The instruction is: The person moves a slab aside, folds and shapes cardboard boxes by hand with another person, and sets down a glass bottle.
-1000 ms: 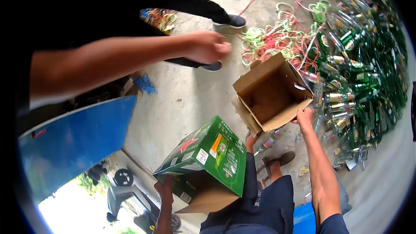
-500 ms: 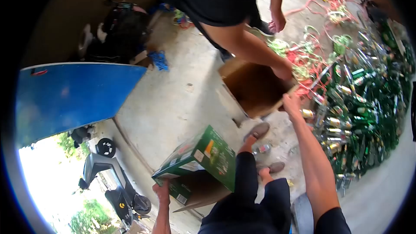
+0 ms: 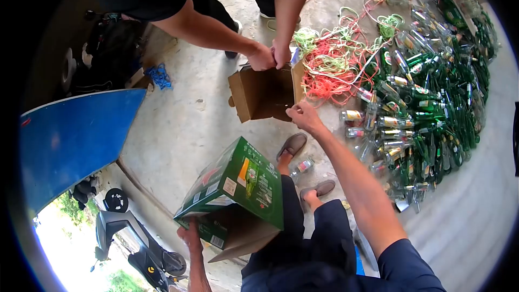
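My left hand (image 3: 190, 235) is closed on the lower left edge of a green printed carton (image 3: 254, 184), whose open side faces down toward my legs. My right hand (image 3: 304, 115) pinches the near right edge of an open brown cardboard box (image 3: 243, 96). Both hands of another person (image 3: 267, 57) are together on the far edge of that same box. The inside of the brown box looks dark, and I make out nothing in it.
Many green and clear bottles (image 3: 432, 108) are heaped at the right. Tangled red and green straps (image 3: 332, 70) lie beyond the box. A loose bottle (image 3: 303, 166) is by my shoes. A blue panel (image 3: 81, 140) and a scooter (image 3: 138, 238) stand at the left.
The brown box has moved left with my right hand. The other person's two hands have come together on its far edge. My left hand and the green carton have shifted slightly left.
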Available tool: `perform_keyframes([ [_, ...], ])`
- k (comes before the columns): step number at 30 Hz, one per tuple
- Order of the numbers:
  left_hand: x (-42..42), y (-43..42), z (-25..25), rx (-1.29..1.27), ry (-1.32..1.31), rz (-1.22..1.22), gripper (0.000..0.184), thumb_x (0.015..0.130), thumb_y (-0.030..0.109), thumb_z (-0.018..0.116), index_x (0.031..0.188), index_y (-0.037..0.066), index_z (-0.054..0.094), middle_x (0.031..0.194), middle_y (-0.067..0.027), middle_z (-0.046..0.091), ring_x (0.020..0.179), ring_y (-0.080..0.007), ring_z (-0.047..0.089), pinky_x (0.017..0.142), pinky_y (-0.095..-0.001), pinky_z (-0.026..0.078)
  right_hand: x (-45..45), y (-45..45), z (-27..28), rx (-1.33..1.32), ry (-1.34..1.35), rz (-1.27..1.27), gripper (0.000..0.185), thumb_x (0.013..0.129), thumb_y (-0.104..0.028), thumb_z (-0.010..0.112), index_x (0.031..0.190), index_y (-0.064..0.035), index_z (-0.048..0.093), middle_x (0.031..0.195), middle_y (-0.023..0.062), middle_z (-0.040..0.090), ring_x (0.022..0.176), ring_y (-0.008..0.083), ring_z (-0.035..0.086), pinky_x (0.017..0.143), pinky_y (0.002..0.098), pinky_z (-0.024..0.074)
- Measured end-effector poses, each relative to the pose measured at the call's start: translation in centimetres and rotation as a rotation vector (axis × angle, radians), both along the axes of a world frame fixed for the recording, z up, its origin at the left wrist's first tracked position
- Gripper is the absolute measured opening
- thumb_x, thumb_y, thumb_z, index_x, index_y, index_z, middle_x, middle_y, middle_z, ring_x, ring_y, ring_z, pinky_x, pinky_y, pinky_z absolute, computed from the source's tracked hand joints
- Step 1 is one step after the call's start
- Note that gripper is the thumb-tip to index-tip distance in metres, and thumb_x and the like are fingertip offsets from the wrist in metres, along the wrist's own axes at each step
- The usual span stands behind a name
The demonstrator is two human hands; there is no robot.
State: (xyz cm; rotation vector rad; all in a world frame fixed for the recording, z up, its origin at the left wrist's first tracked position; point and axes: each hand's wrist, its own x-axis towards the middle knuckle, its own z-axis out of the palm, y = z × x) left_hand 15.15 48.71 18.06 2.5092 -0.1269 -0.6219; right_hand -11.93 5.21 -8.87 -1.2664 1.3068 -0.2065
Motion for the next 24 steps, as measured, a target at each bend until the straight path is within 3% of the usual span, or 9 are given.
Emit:
perform_keyframes([
  [1, -0.1, -0.3, -0.1, 0.015, 0.004, -0.017, 0.03, 0.097, 0.027, 0.077, 0.094, -0.003, 0.077, 0.082, 0.0008, 0.069, 0.075, -0.0092, 0.055, 0.067, -0.0321, 0.045, -0.4, 0.9, 0.7, 0.045, -0.035, 0.033, 0.044, 0.094, -0.041, 0.075, 0.097, 0.0028, 0.076, 0.092, 0.0178, 0.077, 0.088, 0.0252, 0.074, 0.082, 0.0396, 0.0579],
  [4, 0.3, -1.4, -0.1, 0.058, -0.005, -0.087, 0.031, 0.097, 0.027, 0.076, 0.093, -0.003, 0.077, 0.082, 0.0019, 0.068, 0.076, -0.0089, 0.054, 0.068, -0.0314, 0.045, -1.2, 4.8, 1.6, 0.067, -0.188, 0.026, 0.047, 0.097, -0.044, 0.073, 0.103, 0.0031, 0.077, 0.097, 0.0168, 0.078, 0.093, 0.0235, 0.073, 0.085, 0.0383, 0.0574],
  [6, 0.5, -2.2, 0.1, 0.096, -0.029, -0.141, 0.03, 0.098, 0.026, 0.076, 0.092, -0.003, 0.077, 0.082, 0.0026, 0.067, 0.076, -0.0081, 0.053, 0.068, -0.0302, 0.045, -1.8, 7.6, 3.3, 0.131, -0.188, 0.052, 0.047, 0.104, -0.044, 0.067, 0.107, 0.003, 0.073, 0.089, 0.0043, 0.069, 0.086, 0.0151, 0.062, 0.077, 0.032, 0.0521],
  [8, 0.3, -3.4, 0.3, 0.036, 0.002, -0.137, 0.029, 0.098, 0.027, 0.077, 0.093, -0.001, 0.078, 0.083, 0.0031, 0.068, 0.076, -0.0072, 0.054, 0.069, -0.028, 0.045, -2.7, 10.1, 5.1, 0.215, -0.234, 0.094, 0.054, 0.108, -0.05, 0.059, 0.107, 0.0019, 0.071, 0.092, 0.0023, 0.065, 0.09, 0.0143, 0.057, 0.083, 0.0308, 0.0486],
  [10, -0.4, -4.6, 0.8, -0.064, 0.043, -0.153, 0.027, 0.099, 0.027, 0.077, 0.095, 0.0, 0.078, 0.084, 0.0032, 0.069, 0.077, -0.0068, 0.055, 0.069, -0.0273, 0.045, -3.6, 11.8, 8.5, 0.357, -0.214, 0.079, 0.054, 0.109, -0.051, 0.056, 0.117, 0.0003, 0.072, 0.096, 0.004, 0.068, 0.095, 0.0151, 0.059, 0.089, 0.032, 0.0491],
  [11, -0.3, -4.6, 0.5, -0.135, 0.094, -0.134, 0.025, 0.098, 0.025, 0.078, 0.096, 0.0, 0.078, 0.086, 0.0032, 0.07, 0.078, -0.007, 0.057, 0.07, -0.0269, 0.046, -4.0, 12.8, 9.3, 0.344, -0.204, 0.036, 0.055, 0.108, -0.05, 0.056, 0.128, -0.0009, 0.071, 0.108, 0.0109, 0.072, 0.106, 0.0219, 0.064, 0.099, 0.0353, 0.0494],
  [15, -0.5, -5.0, -0.7, -0.189, 0.139, -0.189, 0.017, 0.099, 0.019, 0.078, 0.102, 0.003, 0.077, 0.093, 0.0028, 0.07, 0.08, -0.0074, 0.058, 0.071, -0.0257, 0.047, -6.8, 15.0, 11.3, 0.121, -0.132, 0.026, 0.061, 0.106, -0.053, 0.058, 0.132, 0.0016, 0.069, 0.122, 0.0255, 0.072, 0.118, 0.0381, 0.068, 0.104, 0.0411, 0.051],
  [19, -1.7, -6.9, -0.9, -0.095, 0.124, -0.306, 0.019, 0.1, 0.021, 0.078, 0.092, 0.005, 0.075, 0.083, 0.0077, 0.067, 0.071, -0.004, 0.053, 0.063, -0.0239, 0.041, -10.4, 17.3, 10.3, 0.115, -0.056, 0.021, 0.07, 0.105, -0.06, 0.057, 0.142, -0.0008, 0.061, 0.133, 0.0296, 0.06, 0.127, 0.042, 0.059, 0.11, 0.0443, 0.047],
  [24, -4.8, -11.3, -0.5, -0.143, 0.035, -0.381, 0.026, 0.101, 0.014, 0.074, 0.078, 0.001, 0.072, 0.073, 0.0087, 0.059, 0.066, -0.004, 0.048, 0.059, -0.0258, 0.038, -11.3, 17.8, 9.3, 0.051, -0.1, -0.104, 0.071, 0.107, -0.061, 0.052, 0.143, 0.0002, 0.059, 0.133, 0.0295, 0.061, 0.127, 0.0418, 0.058, 0.111, 0.0442, 0.046],
])
